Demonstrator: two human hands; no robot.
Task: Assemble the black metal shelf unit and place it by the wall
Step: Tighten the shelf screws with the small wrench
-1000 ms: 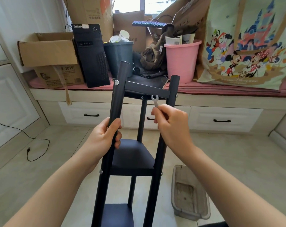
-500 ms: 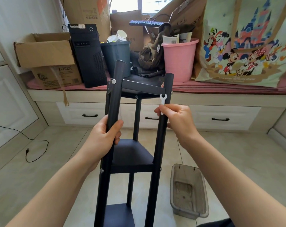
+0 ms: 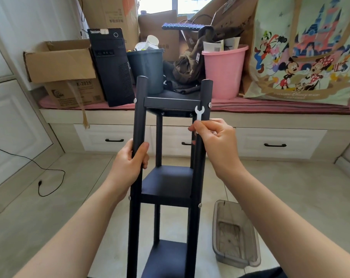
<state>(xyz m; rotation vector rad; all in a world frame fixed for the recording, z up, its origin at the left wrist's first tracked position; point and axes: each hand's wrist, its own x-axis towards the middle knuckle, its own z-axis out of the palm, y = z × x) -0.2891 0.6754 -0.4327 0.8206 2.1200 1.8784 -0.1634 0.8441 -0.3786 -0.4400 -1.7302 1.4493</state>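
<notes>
The shelf is matte black with small silver screws, and the wrench against its post is white. Behind it stand a black computer tower, a dark grey-blue bin, a pink bucket, brown cardboard boxes and a pale green bag printed with cartoon figures and a blue-and-pink castle, all on a pink mat. The drawers are cream-white with black handles, the floor is beige tile crossed by a black cable, and the tray is translucent grey.
</notes>
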